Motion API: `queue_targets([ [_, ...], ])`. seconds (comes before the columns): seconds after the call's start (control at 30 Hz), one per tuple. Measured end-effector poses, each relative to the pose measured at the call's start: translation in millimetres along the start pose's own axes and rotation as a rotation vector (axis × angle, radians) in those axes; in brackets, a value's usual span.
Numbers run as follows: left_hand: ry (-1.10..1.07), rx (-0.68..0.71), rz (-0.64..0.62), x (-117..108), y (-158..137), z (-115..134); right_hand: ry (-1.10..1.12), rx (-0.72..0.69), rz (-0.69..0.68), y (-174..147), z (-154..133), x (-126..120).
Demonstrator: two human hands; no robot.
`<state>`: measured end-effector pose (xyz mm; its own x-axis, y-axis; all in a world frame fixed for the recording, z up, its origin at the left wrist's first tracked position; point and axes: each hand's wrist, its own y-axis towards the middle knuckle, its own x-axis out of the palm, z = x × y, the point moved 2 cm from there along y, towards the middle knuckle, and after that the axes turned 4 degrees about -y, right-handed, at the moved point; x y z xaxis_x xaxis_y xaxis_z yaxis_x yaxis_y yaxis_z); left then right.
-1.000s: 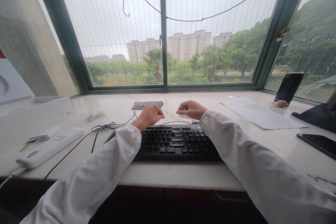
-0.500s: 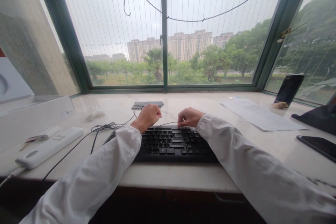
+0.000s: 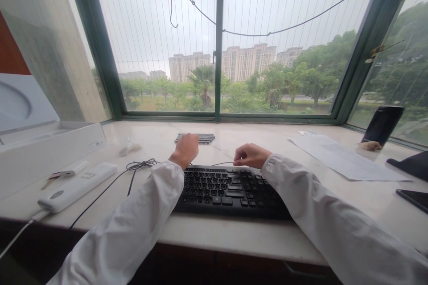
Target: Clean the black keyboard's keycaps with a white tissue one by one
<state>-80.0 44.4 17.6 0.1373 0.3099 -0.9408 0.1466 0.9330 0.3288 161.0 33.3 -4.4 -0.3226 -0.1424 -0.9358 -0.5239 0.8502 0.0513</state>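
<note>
A black keyboard (image 3: 214,187) lies on the pale stone ledge in front of me. Many of its key positions on the left and in the middle look bare of caps, while wide keys and the right-hand block carry theirs. Behind it lies a flat group of loose dark keycaps (image 3: 205,138) in rows. My left hand (image 3: 186,149) is closed over the left part of that group; its fingertips are hidden behind the hand. My right hand (image 3: 250,156) is curled with thumb and fingers together at the keyboard's back edge, and whatever is between them is too small to make out.
A bundled black cable (image 3: 142,164), a white power strip (image 3: 78,187) and an open white box (image 3: 67,142) occupy the left. To the right are printed paper (image 3: 344,158), a standing dark phone (image 3: 383,124) and a flat dark device (image 3: 414,200). A window frame (image 3: 217,117) borders the back.
My left hand has shifted left over the keycap group, uncovering more of its right side. My right hand stays by the keyboard's back edge. The whole view has moved slightly.
</note>
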Motion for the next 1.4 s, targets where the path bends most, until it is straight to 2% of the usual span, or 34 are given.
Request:
queue_targets([
  [0.1,-0.009,-0.003,-0.012,3.0,1.4,-2.8,-0.012,-0.003,-0.029,0.2,0.6,0.4],
  [0.27,-0.013,-0.028,-0.018,4.0,2.7,-8.9,0.0,0.04,0.221,0.5,-0.1,-4.3],
  [0.37,-0.014,-0.049,-0.029,3.3,2.9,-12.9,-0.042,0.052,0.26,9.5,0.3,-4.9],
  [0.47,-0.018,-0.069,-0.044,3.1,3.1,-15.7,-0.152,0.012,0.221,35.0,-1.6,-5.6],
  [0.57,-0.019,-0.08,-0.058,4.3,3.1,-15.9,-0.31,-0.025,0.19,74.9,-6.4,-5.5],
  [0.63,-0.018,-0.086,-0.062,5.3,2.9,-14.7,-0.445,0.003,0.182,103.8,-9.2,-2.1],
  [0.8,-0.023,-0.08,-0.055,5.1,1.6,-11.3,-0.516,0.037,0.187,159.9,-10.8,17.9],
  [0.93,-0.031,-0.06,-0.035,4.4,1.0,-10.1,-0.526,0.043,0.182,179.8,-7.5,32.1],
  [1.03,-0.039,-0.053,-0.015,5.0,1.3,-9.8,-0.509,0.02,0.189,182.1,-6.5,35.0],
  [1.17,-0.062,-0.025,0.032,4.2,2.5,-8.0,-0.452,0.004,0.261,170.7,-7.1,25.0],
  [1.27,-0.091,0.036,0.088,3.1,3.2,-3.7,-0.223,0.082,0.336,151.3,-9.0,10.3],
  [1.33,-0.128,0.12,0.164,2.5,2.8,0.6,0.005,0.171,0.36,134.1,-12.9,1.4],
  [1.4,-0.18,0.216,0.245,2.5,1.5,5.0,0.156,0.2,0.354,116.1,-20.6,-4.8],
])
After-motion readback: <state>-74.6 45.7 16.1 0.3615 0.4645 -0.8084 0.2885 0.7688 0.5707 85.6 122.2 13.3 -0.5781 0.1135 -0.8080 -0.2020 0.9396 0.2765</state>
